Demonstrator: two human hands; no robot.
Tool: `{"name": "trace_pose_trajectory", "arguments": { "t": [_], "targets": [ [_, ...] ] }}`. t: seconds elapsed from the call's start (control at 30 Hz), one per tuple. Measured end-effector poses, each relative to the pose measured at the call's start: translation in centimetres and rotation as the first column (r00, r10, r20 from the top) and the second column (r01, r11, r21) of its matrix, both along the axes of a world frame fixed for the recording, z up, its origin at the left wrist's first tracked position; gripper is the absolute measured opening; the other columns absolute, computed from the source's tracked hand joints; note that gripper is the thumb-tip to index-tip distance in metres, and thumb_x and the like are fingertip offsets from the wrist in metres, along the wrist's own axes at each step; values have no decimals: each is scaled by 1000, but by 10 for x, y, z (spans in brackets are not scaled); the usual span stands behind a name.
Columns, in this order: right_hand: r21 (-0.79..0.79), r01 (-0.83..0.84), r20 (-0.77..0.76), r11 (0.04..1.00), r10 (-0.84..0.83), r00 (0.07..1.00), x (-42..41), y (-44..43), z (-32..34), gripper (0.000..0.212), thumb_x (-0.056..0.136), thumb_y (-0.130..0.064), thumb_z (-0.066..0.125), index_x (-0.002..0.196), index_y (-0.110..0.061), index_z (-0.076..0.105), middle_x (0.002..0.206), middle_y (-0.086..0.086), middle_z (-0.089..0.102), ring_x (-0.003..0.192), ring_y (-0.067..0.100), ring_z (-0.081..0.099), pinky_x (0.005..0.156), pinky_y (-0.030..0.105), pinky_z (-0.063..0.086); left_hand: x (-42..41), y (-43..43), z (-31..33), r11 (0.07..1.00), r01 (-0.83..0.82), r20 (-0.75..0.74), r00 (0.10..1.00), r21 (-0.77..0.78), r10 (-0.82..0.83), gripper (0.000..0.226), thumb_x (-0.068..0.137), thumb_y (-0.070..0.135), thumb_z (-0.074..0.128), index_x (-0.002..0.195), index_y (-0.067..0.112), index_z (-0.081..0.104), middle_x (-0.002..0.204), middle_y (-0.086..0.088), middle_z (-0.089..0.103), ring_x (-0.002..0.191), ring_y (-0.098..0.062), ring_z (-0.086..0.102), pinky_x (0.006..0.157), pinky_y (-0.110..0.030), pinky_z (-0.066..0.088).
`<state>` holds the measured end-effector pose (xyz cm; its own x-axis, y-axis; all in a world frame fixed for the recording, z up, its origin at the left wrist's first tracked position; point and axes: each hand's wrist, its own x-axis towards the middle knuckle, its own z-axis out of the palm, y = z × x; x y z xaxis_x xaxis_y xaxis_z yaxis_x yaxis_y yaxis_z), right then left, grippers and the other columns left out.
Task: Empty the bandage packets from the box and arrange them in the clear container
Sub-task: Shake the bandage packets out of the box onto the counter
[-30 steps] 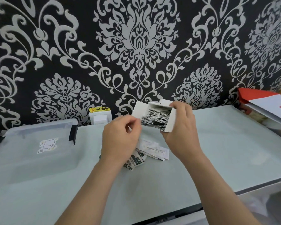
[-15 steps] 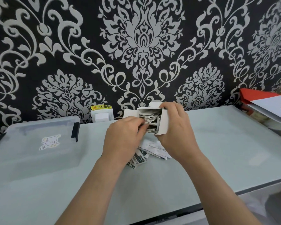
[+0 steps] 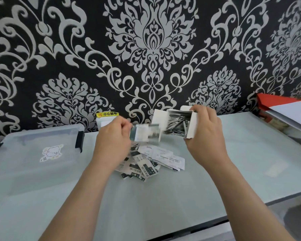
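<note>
Several bandage packets [image 3: 146, 132], blurred, are pinched in the left grip [image 3: 111, 136] above a loose pile of packets [image 3: 146, 168] mid-worktop [image 3: 233, 171]. The right grip [image 3: 203, 134] clamps the white box [image 3: 192, 126], tipped sideways with more packets inside. The lidded clear container [image 3: 24, 171] stands at the worktop's left edge. A yellow label [image 3: 107, 114] at the back edge reads 小心触电.

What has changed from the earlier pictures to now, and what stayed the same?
The left hand, whose fingers reached into the box half a second ago, has pulled a bundle of packets out to the left and grips it, blurred, above the pile. Unchanged: the right hand holds the box, packets remain inside, the clear container stays closed.
</note>
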<state>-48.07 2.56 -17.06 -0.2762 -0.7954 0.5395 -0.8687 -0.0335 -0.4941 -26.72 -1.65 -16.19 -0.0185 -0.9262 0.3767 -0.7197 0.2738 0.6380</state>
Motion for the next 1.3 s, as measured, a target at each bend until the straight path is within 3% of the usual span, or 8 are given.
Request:
{"name": "trace_pose_trajectory", "arguments": {
  "t": [0.17,0.27,0.4,0.57,0.77,0.97,1.17,1.3],
  "targets": [
    [-21,41,32,999,-40,999,0,-6,2,72,68,9,71,128,-20,44,132,0,41,115,26,41,85,21,26,12,0,-7,929,-121,277,961,351,20,19,97,27,51,93,18,66,95,-3,69,88,-24,61,74,-32,46],
    [-27,-1,39,1000,2,999,7,-10,4,74,67,10,71,128,-19,43,133,1,40,118,26,39,92,20,24,11,6,-6,944,-192,459,887,269,49,17,90,25,57,101,22,69,102,-4,70,96,-28,62,78,-32,47],
    [21,-71,28,997,71,997,21,-14,4,75,68,9,72,128,-22,41,132,-2,39,118,21,37,89,17,24,-2,12,-2,985,46,223,971,168,-84,22,87,24,65,107,34,68,97,10,63,90,-13,58,78,-28,46],
    [62,-106,51,992,103,993,31,-16,6,74,69,7,72,128,-24,39,132,-4,38,116,20,39,86,19,26,-17,23,-17,905,238,368,854,352,-368,30,82,35,71,112,38,66,113,9,49,108,-13,51,93,-33,45],
    [-2,-197,77,980,197,977,45,-13,3,75,67,5,76,125,-25,40,129,-5,38,115,19,42,89,25,37,2,29,6,999,43,-160,986,-5,-44,8,89,27,62,86,30,69,77,14,65,68,-2,57,63,-20,46],
    [-205,-211,-103,956,194,976,69,-13,-12,82,55,16,74,122,-21,44,130,-1,38,119,24,43,79,15,38,11,24,4,975,99,-386,922,201,-14,18,81,24,71,93,35,65,80,17,70,68,-6,67,73,-31,55],
    [-251,-218,-195,943,171,966,72,-12,-19,79,52,25,58,118,-17,45,131,7,41,125,31,40,93,45,46,23,23,9,940,169,-669,739,296,78,31,85,-3,56,98,25,58,103,-3,68,78,-23,72,77,-46,60],
    [-199,-195,-203,960,155,967,71,-9,-19,85,44,24,56,116,-19,44,129,6,41,126,31,41,88,43,45,23,31,5,909,257,-521,852,329,-52,54,81,12,70,118,42,43,115,11,56,86,-13,68,82,-43,58]
  ]
}}
